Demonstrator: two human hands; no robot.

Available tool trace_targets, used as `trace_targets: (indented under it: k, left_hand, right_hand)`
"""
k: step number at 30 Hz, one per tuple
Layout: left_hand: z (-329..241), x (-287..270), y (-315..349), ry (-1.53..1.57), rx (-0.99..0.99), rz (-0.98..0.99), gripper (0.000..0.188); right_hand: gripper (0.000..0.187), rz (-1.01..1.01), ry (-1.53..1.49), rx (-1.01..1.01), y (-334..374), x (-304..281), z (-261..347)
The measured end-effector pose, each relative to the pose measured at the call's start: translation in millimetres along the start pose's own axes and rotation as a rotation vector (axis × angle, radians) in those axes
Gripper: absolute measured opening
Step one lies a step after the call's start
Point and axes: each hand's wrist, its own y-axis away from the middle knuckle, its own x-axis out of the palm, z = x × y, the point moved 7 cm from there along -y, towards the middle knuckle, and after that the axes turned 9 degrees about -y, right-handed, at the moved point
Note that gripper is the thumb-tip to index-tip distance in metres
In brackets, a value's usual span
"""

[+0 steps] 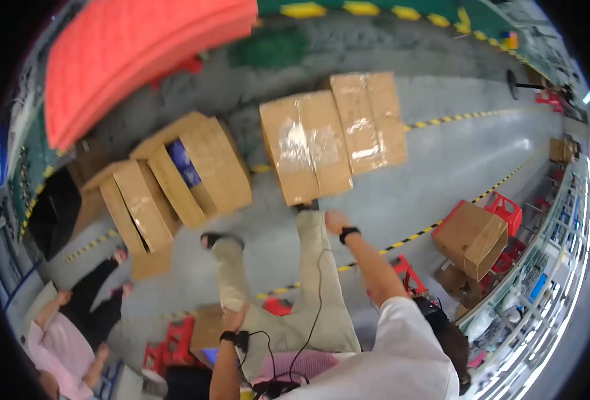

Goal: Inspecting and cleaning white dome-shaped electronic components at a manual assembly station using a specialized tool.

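My left hand (235,316) rests against my left thigh, its fingers a little apart with nothing seen in them. A dark strap circles that wrist, beside a small black device with a cable. My right hand (336,221) hangs out in front of my right knee, smeared by motion; its fingers cannot be made out. Closest to it is a taped cardboard box (305,143) on the floor, which appears apart from the hand. A second taped box (369,123) sits against its right side. My right foot is at the near edge of the first box.
Left of me stand an open carton (218,167) with blue packages (184,163) and another carton (145,203). A red stack (148,57) rises at the far left. A person in pink (65,343) is at left. Red stools (506,210) and a box (471,237) stand right, beside a workbench.
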Motion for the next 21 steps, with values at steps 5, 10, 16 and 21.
trace_targets:
  k: [5,10,16,21]
  left_hand:
    - [-100,72,77,-0.024,-0.107,-0.007,0.11]
    - [-112,129,97,0.041,-0.219,0.101,0.099]
    - [-130,170,109,0.156,-0.223,0.156,0.099]
    - [-123,198,110,0.173,-0.23,0.181,0.103]
  right_hand:
    - [0.032,-0.098,0.427,-0.474,-100,-38,-35]
    - [0.022,0.019,0.64,-0.86,-137,-33,-1]
    - [0.012,0.152,0.926,-0.816,-145,-12,-2]
    - [0.011,0.129,0.977,-0.914,-140,-16,14]
